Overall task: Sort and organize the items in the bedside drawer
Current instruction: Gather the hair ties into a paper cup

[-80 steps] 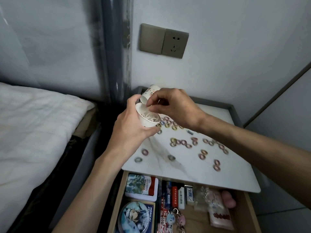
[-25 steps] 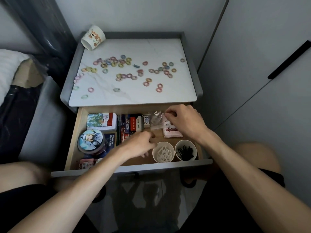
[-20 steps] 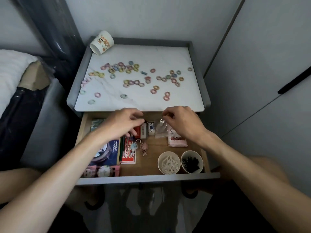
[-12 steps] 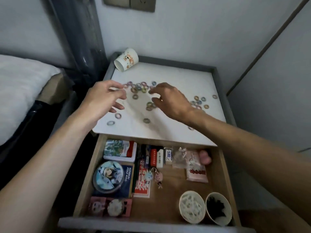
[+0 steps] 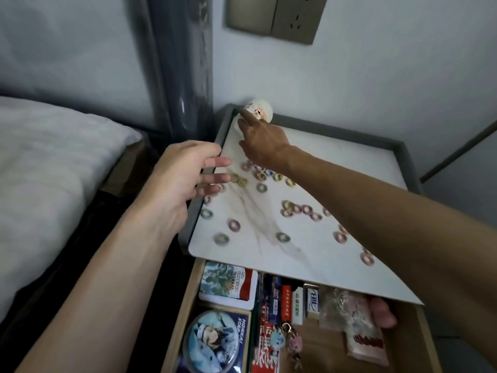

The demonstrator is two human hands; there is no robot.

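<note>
A white paper cup (image 5: 262,110) with a printed pattern lies tipped in the far left corner of the nightstand top (image 5: 349,162). My right hand (image 5: 262,144) reaches to it, fingers touching its near side; whether they grip it is unclear. My left hand (image 5: 188,173) hovers open over the top's left edge, holding nothing. Several small coloured hair ties (image 5: 298,210) lie scattered over the white marble-look top. Below, the open drawer (image 5: 180,305) holds a card tin (image 5: 228,284), a round badge (image 5: 213,343), small boxes (image 5: 289,302), keychains (image 5: 291,341) and a pink packet (image 5: 365,345).
A bed with a white sheet (image 5: 48,168) lies to the left. A dark post (image 5: 183,63) stands behind the nightstand's left corner. A wall socket plate (image 5: 277,16) is above. A raised grey rim (image 5: 398,146) borders the top.
Both hands left the drawer and rose over the nightstand top. My right hand has stretched toward the far left corner and now touches the tipped cup. The view has tilted upward.
</note>
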